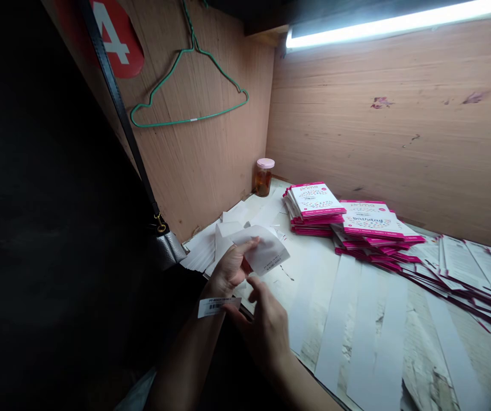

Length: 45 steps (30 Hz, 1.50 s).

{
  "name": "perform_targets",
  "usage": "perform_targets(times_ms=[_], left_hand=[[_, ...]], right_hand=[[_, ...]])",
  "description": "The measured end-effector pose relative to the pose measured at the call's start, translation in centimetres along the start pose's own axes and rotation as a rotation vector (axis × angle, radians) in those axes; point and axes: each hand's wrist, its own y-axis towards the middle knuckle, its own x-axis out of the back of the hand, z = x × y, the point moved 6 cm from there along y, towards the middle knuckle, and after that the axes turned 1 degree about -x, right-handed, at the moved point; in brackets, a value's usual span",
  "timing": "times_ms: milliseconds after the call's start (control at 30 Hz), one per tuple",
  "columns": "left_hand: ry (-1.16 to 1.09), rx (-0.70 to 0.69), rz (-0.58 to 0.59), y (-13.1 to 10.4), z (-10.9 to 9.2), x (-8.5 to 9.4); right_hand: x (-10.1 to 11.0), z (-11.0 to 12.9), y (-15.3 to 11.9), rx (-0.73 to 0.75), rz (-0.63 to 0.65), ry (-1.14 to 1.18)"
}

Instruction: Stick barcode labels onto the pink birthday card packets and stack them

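My left hand (231, 267) is closed on a curling strip of white label paper (271, 251), pinched under the thumb. Small print runs along the strip's lower right end. Below it, my right hand (266, 319) has its fingers curled, with a white barcode sticker (211, 307) at the tip of its thumb. The sticker lies across my left wrist in this view; whether it touches the skin I cannot tell. Something red shows beside my left palm, partly hidden.
Pink-edged white packets (317, 200) stand stacked at the back, with more packets (369, 220) fanned out rightward. A lidded jar (264, 178) sits in the corner. Loose white paper (198, 251) covers the table's left edge. A green hanger (189, 120) and a strapped silver bag (168, 250) hang left.
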Motion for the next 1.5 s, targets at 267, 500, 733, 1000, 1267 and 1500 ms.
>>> perform_targets(times_ms=[267, 500, 733, 1000, 1267, 1500], left_hand=[[0.192, -0.13, 0.168, -2.1, -1.4, -0.9], [0.26, -0.219, 0.141, -2.2, -0.3, -0.8], [0.252, -0.201, 0.1, -2.2, -0.4, -0.9], [0.267, -0.181, 0.063, -1.8, 0.2, -0.3], [0.129, -0.155, 0.022, -0.8, -0.1, -0.1], [0.181, -0.151, -0.033, -1.0, 0.4, -0.5]], right_hand=[[6.1, -3.0, 5.7, 0.25, 0.085, -0.188], [6.4, -2.6, 4.8, 0.355, -0.079, -0.292], [6.2, -3.0, 4.4, 0.303, -0.081, -0.31], [6.6, -2.5, 4.6, 0.345, -0.099, -0.327], [5.6, 1.0, 2.1, 0.067, 0.003, 0.181], [0.3, 0.4, 1.7, -0.059, 0.029, 0.101]])
